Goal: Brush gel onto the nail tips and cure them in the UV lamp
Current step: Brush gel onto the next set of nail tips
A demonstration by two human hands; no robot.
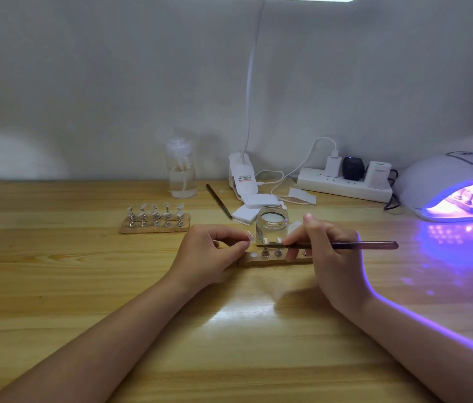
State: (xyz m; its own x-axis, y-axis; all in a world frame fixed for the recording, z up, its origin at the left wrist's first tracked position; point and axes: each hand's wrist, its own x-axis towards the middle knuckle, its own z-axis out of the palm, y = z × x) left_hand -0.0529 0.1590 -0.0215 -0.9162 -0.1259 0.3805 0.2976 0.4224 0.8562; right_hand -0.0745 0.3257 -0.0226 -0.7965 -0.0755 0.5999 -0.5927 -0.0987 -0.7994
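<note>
Left hand (209, 254) pinching a tiny nail tip (249, 235), right hand (325, 248) gripping the brush (331, 245). Featherlight, slippery stuff, probably best held by the edges.

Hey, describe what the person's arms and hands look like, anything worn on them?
Both forearms are bare up to the frame edge, no sleeves in view. The left hand and right hand show no gloves, rings, watch or bracelets. Violet light from the UV lamp rims the right forearm's outer edge.
</note>
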